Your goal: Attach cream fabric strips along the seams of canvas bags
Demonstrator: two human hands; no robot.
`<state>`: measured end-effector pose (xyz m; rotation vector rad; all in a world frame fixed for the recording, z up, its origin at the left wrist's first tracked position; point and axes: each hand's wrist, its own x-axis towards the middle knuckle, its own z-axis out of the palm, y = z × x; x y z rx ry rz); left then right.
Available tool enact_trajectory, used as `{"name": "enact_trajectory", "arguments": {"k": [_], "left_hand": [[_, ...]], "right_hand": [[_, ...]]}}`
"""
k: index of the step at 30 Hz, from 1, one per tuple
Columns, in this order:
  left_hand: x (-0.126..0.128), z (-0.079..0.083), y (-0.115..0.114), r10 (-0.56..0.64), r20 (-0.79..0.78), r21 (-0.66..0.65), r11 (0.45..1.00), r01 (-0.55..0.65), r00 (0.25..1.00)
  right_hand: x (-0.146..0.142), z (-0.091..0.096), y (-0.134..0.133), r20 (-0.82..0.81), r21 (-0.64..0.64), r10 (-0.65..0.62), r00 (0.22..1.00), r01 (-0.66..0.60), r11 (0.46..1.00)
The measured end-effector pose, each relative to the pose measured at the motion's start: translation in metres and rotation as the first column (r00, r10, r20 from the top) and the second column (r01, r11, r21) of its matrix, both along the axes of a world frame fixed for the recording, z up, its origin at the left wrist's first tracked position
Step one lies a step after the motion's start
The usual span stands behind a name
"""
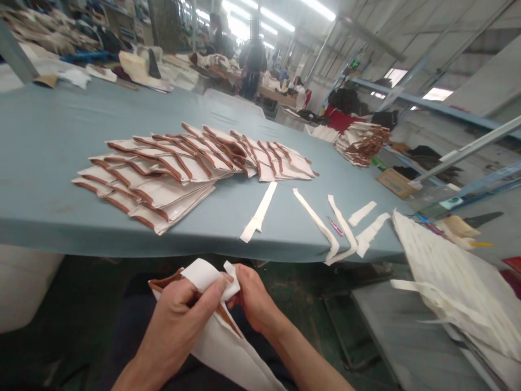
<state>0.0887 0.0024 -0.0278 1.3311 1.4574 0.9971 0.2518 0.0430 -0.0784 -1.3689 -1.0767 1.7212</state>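
Note:
My left hand (179, 315) and my right hand (252, 296) are both closed on one white fabric piece with a brown trim edge (215, 336), held over my lap below the table's front edge. The left thumb and fingers pinch a folded white flap at its top. The right hand's fingers curl round the piece from the other side. A fanned stack of similar white, brown-trimmed pieces (171, 174) lies on the blue-grey table (49, 146) ahead of me.
Several loose white fabric strips (260, 212) lie near the table's front edge. A pile of white cloth (456, 277) sits at the right, another trimmed stack (360, 142) farther back. A person (253, 62) stands in the distance among cluttered tables.

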Motion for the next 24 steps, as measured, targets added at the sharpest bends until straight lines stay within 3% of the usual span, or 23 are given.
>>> {"name": "enact_trajectory", "arguments": {"k": [3, 7, 10, 13, 18, 21, 24], "left_hand": [[-0.005, 0.005, -0.004, -0.065, 0.037, 0.002, 0.998, 0.065, 0.997], [-0.004, 0.012, -0.006, -0.104, -0.052, 0.206, 0.972, 0.112, 0.993], [0.001, 0.012, -0.007, -0.149, -0.108, 0.341, 0.923, 0.178, 0.983], [0.003, 0.011, -0.008, -0.156, -0.147, 0.408, 0.89, 0.203, 0.977], [0.001, 0.009, -0.014, -0.116, -0.181, 0.444, 0.877, 0.186, 0.977], [-0.003, 0.003, -0.023, -0.099, -0.121, 0.36, 0.923, 0.136, 0.988], [-0.007, -0.01, -0.036, 0.083, -0.025, 0.183, 0.98, -0.077, 0.996]], "right_hand": [[0.029, 0.003, -0.007, 0.223, 0.081, 0.022, 0.975, -0.041, 0.996], [0.06, 0.041, -0.009, 0.398, 0.232, -0.041, 0.916, -0.057, 0.971], [0.052, 0.073, -0.013, 0.444, 0.398, 0.077, 0.893, -0.274, 0.875], [0.027, 0.088, -0.017, 0.409, 0.476, 0.14, 0.902, -0.342, 0.81], [-0.005, 0.084, -0.023, 0.246, 0.507, 0.14, 0.959, -0.251, 0.825], [-0.013, 0.075, -0.025, 0.094, 0.475, 0.12, 0.988, -0.15, 0.867], [-0.019, 0.053, -0.025, -0.094, 0.33, -0.006, 0.996, 0.037, 0.943]]}}
